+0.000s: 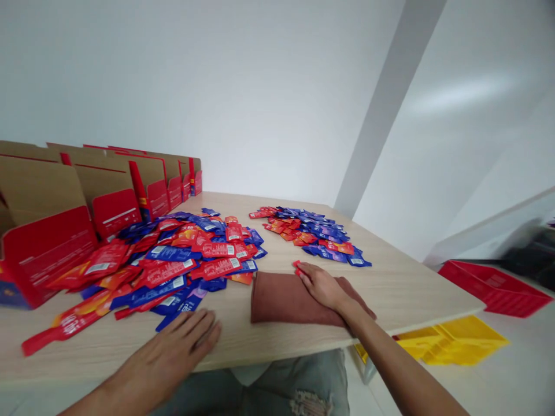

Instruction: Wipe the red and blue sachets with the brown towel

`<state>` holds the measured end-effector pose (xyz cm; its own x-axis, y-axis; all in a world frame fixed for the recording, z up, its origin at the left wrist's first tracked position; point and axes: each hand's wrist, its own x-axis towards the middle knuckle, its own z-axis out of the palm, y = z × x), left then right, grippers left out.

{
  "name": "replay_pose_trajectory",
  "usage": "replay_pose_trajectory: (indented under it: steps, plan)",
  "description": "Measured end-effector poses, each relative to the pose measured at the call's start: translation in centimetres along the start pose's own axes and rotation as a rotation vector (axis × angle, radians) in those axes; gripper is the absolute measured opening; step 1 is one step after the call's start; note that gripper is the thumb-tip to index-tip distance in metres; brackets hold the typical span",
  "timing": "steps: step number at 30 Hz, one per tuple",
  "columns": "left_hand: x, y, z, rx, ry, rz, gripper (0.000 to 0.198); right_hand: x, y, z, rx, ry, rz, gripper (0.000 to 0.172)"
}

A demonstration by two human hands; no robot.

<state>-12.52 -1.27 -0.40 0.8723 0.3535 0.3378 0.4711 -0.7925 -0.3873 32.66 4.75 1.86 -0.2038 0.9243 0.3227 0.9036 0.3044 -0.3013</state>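
My right hand (321, 285) lies on a folded brown cloth (281, 300) near the table's front edge. Its fingers are curled over a red sachet (297, 266); only a small red end shows past the fingertips, and the rest is hidden. My left hand (188, 338) is flat and low over the table, fingers stretched out, holding nothing. Just beyond it lies a loose pile of red and blue sachets (173, 260). One red sachet with a narrow neck (69, 323) sticks out at the pile's near left.
A second group of sachets (312, 231), overlapping in rows, lies at the back right of the table (399, 277). Open red cardboard boxes (117, 211) line the left side. Right of the table are a red crate (489, 286) and a yellow crate (459, 341).
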Motion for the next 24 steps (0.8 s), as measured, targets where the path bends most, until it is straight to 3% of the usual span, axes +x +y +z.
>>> replay_pose_trajectory:
  steps: [4,7,14,24]
  plan:
    - [0.8,-0.1,-0.6,0.112,0.099,0.115,0.033,0.3,0.0,-0.8,0.016,-0.047,-0.033,0.050]
    - [1.7,0.3,-1.5,0.142,0.162,0.133,0.021,0.3,0.0,-1.5,0.019,-0.077,-0.047,0.047]
    - [1.5,0.2,-1.7,0.153,0.196,0.164,0.024,0.0,-0.2,-2.5,-0.003,-0.135,-0.049,0.042]
    - [1.2,-0.2,-1.6,0.133,0.070,0.182,0.039,-0.6,-0.6,-3.3,-0.033,-0.158,-0.036,0.038]
